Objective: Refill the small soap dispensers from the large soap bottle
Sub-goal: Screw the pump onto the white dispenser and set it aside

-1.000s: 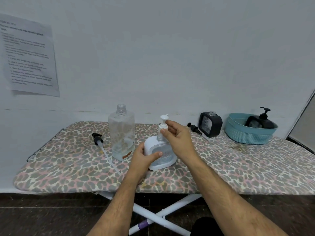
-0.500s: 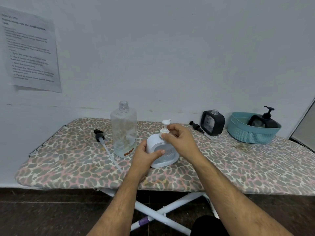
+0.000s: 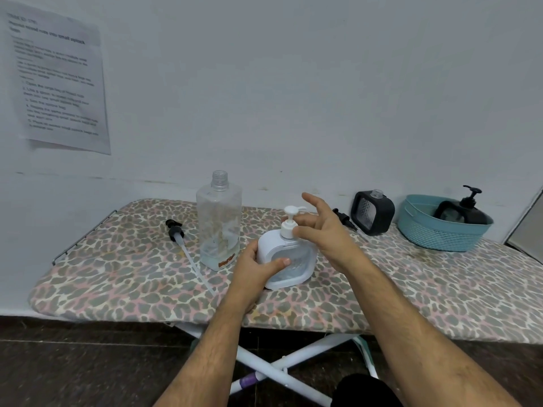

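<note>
A white soap dispenser with its white pump head fitted stands on the ironing board. My left hand grips its body from the left. Just right of the pump, my right hand has its fingers spread and holds nothing. The large clear soap bottle stands uncapped to the left, nearly empty. Its black pump with a long tube lies on the board beside it.
A black dispenser without its pump stands at the back right, and a small black pump lies next to it. A teal basket holds another black dispenser. A printed sheet hangs on the wall.
My right hand was pinching the white pump at the dispenser's neck; it has let go and opened, moving slightly right. The left hand still holds the dispenser.
</note>
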`<state>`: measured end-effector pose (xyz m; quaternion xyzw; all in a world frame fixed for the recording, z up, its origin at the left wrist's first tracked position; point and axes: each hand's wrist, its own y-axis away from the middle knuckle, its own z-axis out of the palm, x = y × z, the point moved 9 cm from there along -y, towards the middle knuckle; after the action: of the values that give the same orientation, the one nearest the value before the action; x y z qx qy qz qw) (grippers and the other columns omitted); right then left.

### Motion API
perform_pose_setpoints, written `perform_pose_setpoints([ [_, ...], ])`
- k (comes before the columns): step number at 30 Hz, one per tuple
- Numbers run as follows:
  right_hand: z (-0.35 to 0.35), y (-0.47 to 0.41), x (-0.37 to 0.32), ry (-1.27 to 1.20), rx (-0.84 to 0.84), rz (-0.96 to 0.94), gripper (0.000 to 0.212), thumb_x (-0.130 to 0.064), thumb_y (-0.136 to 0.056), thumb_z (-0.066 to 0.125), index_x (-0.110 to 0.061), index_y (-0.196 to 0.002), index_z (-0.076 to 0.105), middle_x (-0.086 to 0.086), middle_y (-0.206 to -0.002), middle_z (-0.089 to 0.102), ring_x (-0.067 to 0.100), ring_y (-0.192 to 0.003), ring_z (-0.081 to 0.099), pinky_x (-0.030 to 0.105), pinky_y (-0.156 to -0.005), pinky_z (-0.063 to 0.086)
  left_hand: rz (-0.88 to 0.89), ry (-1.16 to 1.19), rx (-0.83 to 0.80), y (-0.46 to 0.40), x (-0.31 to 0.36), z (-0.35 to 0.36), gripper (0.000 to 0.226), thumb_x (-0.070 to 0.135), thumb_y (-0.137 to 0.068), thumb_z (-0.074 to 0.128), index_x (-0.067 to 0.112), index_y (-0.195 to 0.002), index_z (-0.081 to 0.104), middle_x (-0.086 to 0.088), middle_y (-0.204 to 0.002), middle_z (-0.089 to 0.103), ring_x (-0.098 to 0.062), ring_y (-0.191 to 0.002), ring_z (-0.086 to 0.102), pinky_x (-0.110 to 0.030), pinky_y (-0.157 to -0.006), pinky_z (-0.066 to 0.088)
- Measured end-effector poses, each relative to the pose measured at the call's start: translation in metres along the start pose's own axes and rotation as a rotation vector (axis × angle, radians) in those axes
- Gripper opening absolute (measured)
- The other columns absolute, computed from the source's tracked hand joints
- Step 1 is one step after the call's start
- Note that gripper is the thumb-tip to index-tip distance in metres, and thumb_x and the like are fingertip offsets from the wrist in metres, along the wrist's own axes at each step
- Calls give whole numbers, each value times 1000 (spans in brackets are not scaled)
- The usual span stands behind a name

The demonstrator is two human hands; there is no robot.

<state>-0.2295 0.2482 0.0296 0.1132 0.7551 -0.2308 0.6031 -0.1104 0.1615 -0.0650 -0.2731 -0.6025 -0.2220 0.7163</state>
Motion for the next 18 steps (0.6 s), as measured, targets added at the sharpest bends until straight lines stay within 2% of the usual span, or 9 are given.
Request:
perform_pose_setpoints([
  [2, -3, -1, 0, 22, 20, -14, 77, 1, -81, 75, -22, -145, 38, 2, -99, 73, 15, -102, 67, 39, -100, 49, 3, -7, -1, 0, 0, 0, 65, 37, -54, 88, 30, -114, 65, -2, -109, 72, -24, -100, 70, -52, -89, 57],
  [4, -6, -1, -1, 64, 39, -26, 82, -9, -73, 83, -26, -142, 42, -2, -95, 67, 14, -97, 66, 37, -97, 50, 4, -15, -2, 0, 1, 0, 66, 38, -54, 89, 29, -115, 65, -2, -109, 72, -23, -99, 70, -53, -88, 57],
  [6, -5, -1, -3, 89, 27, -26, 82, -17, -69, 81, -30, -140, 42, -4, -101, 67, 11, -105, 65, 33, -97, 49, 2, -14, 1, 0, 1, 0, 67, 38, -53, 88, 30, -115, 65, -2, -109, 72, -23, -99, 70, -52, -89, 57],
  [9, -1, -2, -5, 55, -11, -24, 69, -2, -83, 68, -30, -140, 40, -3, -113, 71, 6, -112, 63, 31, -96, 48, 5, -14, 3, 1, 2, 0, 67, 39, -52, 88, 30, -114, 64, 0, -108, 72, -21, -99, 70, -48, -88, 58],
  [11, 0, -3, -7, 67, -26, -32, 64, 4, -89, 62, -27, -140, 41, -1, -109, 74, 10, -110, 66, 29, -92, 50, 4, -15, 2, 1, 2, 0, 69, 39, -51, 88, 30, -115, 64, 0, -109, 72, -20, -98, 70, -48, -88, 58],
  [15, -2, -2, -8, 103, 18, -43, 64, -1, -82, 75, -26, -134, 48, -10, -88, 71, 10, -92, 68, 28, -85, 48, 12, -17, 0, 1, 3, 0, 68, 39, -51, 89, 30, -114, 64, -1, -109, 72, -21, -98, 70, -48, -87, 58],
  [18, -1, -3, -8, 101, 10, -38, 67, -10, -77, 76, -30, -135, 46, -6, -101, 70, 11, -105, 65, 30, -92, 49, 13, -16, -3, 1, 3, 1, 66, 39, -52, 88, 31, -113, 64, 0, -109, 72, -19, -98, 70, -47, -87, 58],
])
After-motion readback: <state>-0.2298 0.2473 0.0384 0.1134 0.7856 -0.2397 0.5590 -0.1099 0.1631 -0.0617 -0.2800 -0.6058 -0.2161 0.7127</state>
